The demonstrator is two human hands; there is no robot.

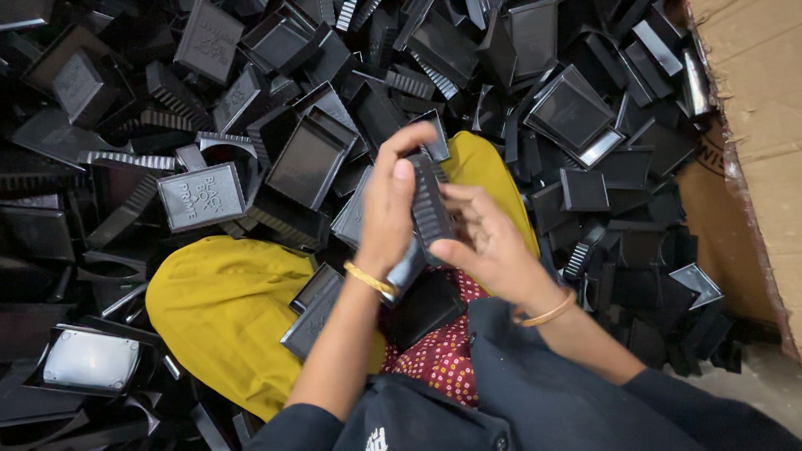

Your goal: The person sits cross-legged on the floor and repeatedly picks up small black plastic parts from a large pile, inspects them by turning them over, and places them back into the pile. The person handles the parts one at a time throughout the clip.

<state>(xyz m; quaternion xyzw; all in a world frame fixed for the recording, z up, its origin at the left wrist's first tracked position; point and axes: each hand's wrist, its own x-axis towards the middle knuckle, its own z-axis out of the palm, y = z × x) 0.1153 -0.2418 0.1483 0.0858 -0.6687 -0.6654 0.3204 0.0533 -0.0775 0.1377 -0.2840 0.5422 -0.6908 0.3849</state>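
My left hand (386, 207) grips a black ribbed plastic piece (429, 207) upright in front of me, thumb laid along its top edge. Against the lower right side of that same piece rests my right hand (484, 240), fingers curled around it. Both wrists wear thin gold bangles. Under the hands, more black plastic trays (313, 313) lie on my lap, between knees covered in yellow cloth (221, 305).
A deep heap of black plastic box parts (301, 159) surrounds me on the left, the far side and the right. A silver-faced lid (90, 359) lies at lower left. A brown cardboard sheet (756, 125) stands along the right edge, with grey floor (764, 380) below it.
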